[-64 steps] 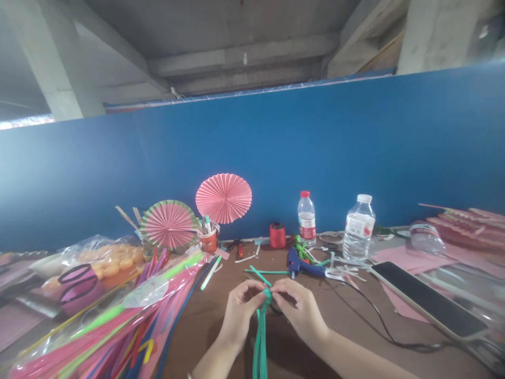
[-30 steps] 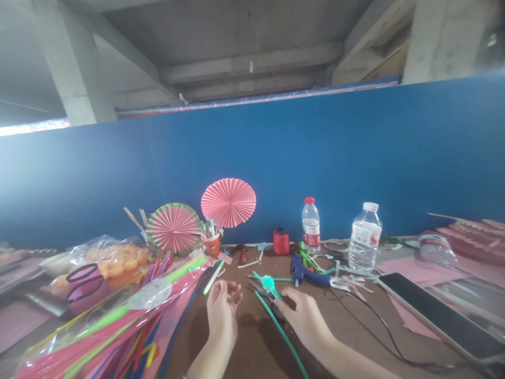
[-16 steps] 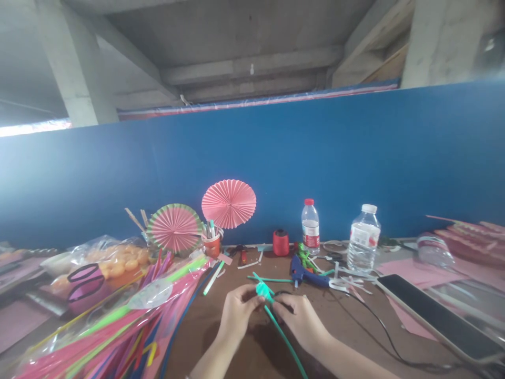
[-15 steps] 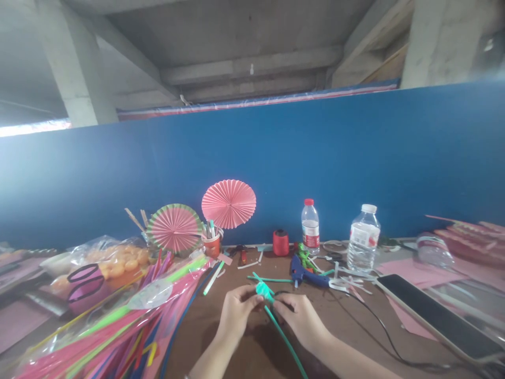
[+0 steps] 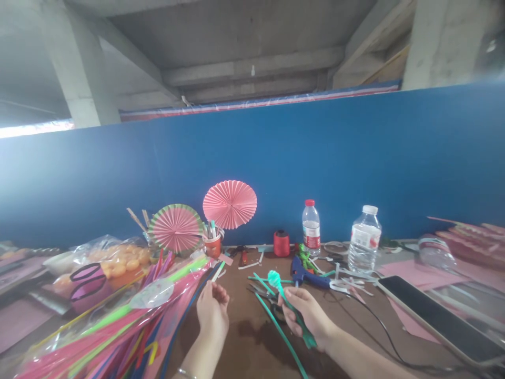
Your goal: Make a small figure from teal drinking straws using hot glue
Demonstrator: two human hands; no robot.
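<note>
My right hand [image 5: 305,316] is closed around the stem of a turquoise pipe-cleaner piece [image 5: 273,279], whose rounded, coiled head points up and away from me. The stem's lower end shows beneath the palm. To the left, my left hand [image 5: 213,305] is held apart with its fingers loosely curled and nothing visible in them. A loose green pipe cleaner [image 5: 281,334] lies on the table between the hands, with shorter ones beyond it. Dark-handled scissors [image 5: 278,312] lie just behind my right hand, partly hidden by it.
A blue glue gun [image 5: 305,275] with a trailing cable lies behind my right hand. Two water bottles [image 5: 311,231], a red thread spool [image 5: 281,243] and a pen cup [image 5: 212,245] stand along the back. Bagged pipe cleaners [image 5: 130,321] cover the left; a phone [image 5: 437,318] lies right.
My hands have parted. The left has let go of the turquoise piece and moved left and down; the right now holds it by the stem. The scissors have come into clearer view.
</note>
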